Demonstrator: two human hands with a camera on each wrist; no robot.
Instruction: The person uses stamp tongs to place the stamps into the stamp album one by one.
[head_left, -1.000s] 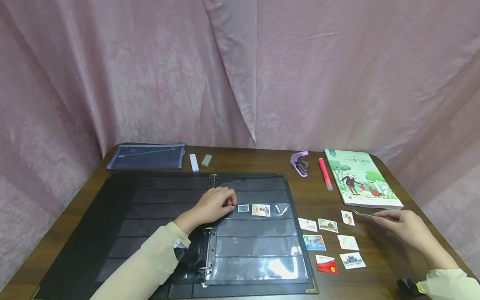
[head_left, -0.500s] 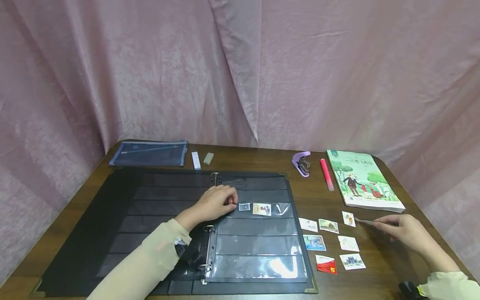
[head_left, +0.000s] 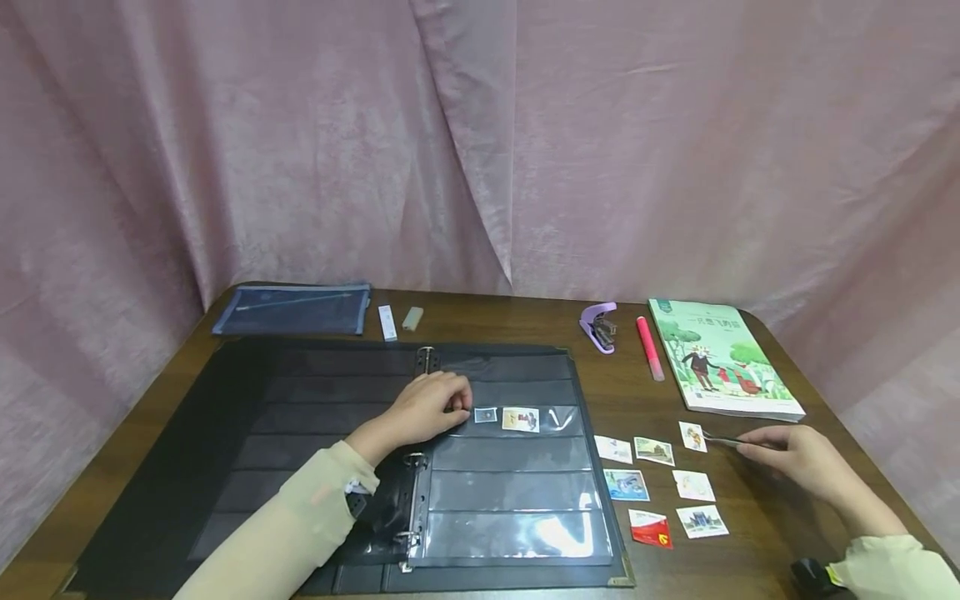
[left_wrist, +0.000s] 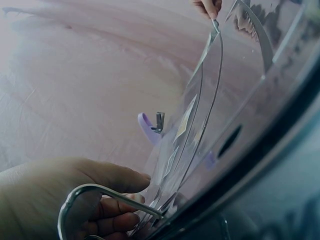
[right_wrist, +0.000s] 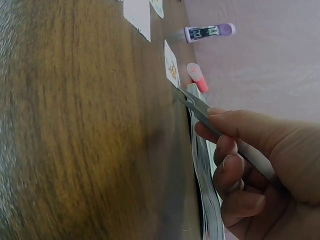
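My right hand [head_left: 793,458] pinches metal tweezers [right_wrist: 200,107] between thumb and fingers. Their tips meet the near edge of a small stamp [right_wrist: 171,65] with an orange figure, lying on the table. My left hand [head_left: 426,408] rests with loosely curled fingers on the open black stamp album [head_left: 525,575], beside its metal rings. Just right of those fingers, a small blue stamp [head_left: 485,415] and a larger stamp [head_left: 521,419] sit in a clear pocket strip. In the left wrist view, a metal ring [left_wrist: 90,187] crosses in front of the left fingers.
Several loose stamps, including a red one [head_left: 650,529] and a blue one [head_left: 626,485], lie right of the album. Behind them are a green book [head_left: 723,358], a pink marker [head_left: 650,348] and a purple stapler [head_left: 598,327]. A mesh pouch [head_left: 292,311] and an eraser [head_left: 412,318] lie at the back left.
The tweezers in my right hand have dipped from above and beside the figure stamp to its right edge. My left hand stays in place on the album.
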